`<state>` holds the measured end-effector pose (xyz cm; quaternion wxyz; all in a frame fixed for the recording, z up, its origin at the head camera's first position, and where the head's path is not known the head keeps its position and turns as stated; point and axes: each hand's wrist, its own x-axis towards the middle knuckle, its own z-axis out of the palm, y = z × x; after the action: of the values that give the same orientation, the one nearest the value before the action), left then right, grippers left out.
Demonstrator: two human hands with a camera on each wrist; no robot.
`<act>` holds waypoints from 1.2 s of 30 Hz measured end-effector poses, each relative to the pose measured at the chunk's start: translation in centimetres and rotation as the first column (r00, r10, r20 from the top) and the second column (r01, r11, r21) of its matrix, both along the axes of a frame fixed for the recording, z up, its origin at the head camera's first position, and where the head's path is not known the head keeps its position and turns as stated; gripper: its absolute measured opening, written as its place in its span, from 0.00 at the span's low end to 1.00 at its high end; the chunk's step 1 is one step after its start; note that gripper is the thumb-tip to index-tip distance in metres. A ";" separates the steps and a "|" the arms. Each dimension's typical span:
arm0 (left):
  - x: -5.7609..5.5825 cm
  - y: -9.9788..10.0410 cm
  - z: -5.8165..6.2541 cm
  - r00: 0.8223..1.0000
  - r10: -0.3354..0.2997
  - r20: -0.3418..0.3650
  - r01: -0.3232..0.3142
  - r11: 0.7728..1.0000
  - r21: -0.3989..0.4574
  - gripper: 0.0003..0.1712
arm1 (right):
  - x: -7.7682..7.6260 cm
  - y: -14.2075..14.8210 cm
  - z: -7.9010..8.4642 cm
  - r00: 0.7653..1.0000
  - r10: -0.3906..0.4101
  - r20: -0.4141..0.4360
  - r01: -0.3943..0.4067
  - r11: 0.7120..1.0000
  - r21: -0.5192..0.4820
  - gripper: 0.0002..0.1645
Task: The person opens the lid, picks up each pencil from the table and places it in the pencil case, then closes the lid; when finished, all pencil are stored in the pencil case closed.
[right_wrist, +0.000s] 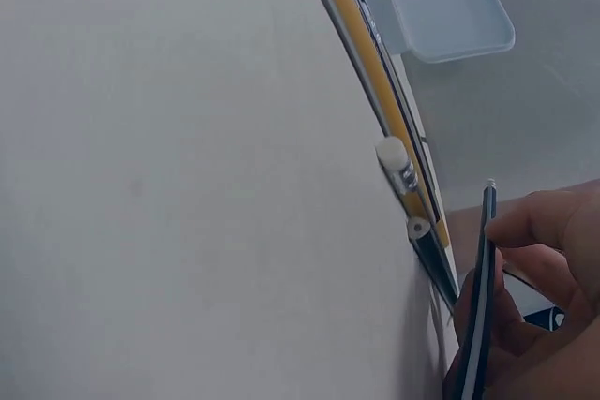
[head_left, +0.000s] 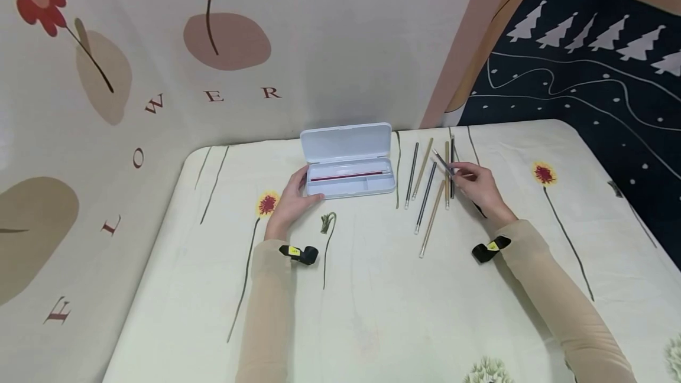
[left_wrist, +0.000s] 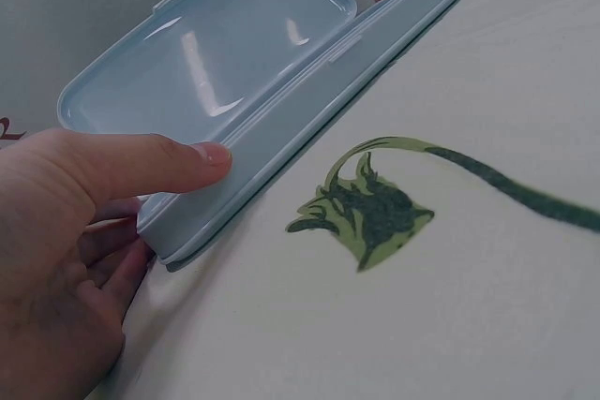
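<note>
A pale blue plastic pencil case (head_left: 346, 143) lies with its lid raised at the table's back edge. One red pencil (head_left: 346, 177) rests inside it. My left hand (head_left: 291, 203) holds the case's left end, thumb on the front wall (left_wrist: 291, 124) and the other fingers round the side. On the right, my right hand (head_left: 481, 187) pinches a dark striped pencil (right_wrist: 483, 288) between thumb and fingers, tilted above other pencils. Several dark pencils (head_left: 425, 198) and yellow pencils (head_left: 433, 217) with white erasers lie spread between the case and that hand.
A white cloth (head_left: 362, 300) printed with flowers and stems covers the table. Behind it hangs a pale curtain (head_left: 362, 46) with letters and shapes. Dark fabric with white trees (head_left: 585, 81) hangs at the right. Black wrist cameras (head_left: 305, 255) sit on both sleeves.
</note>
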<state>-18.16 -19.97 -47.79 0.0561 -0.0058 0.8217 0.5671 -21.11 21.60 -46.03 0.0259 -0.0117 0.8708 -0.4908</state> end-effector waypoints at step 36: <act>0.0 0.0 0.2 1.000 0.002 0.000 -0.002 1.000 -0.004 0.49 | 0.0 -5.4 1.4 0.962 0.264 -0.066 -0.269 0.959 -0.090 0.14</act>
<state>-18.12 -19.92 -47.63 0.0555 -0.0066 0.8230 0.5653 -21.13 16.20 -44.61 0.0682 -0.1432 0.8365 -0.5245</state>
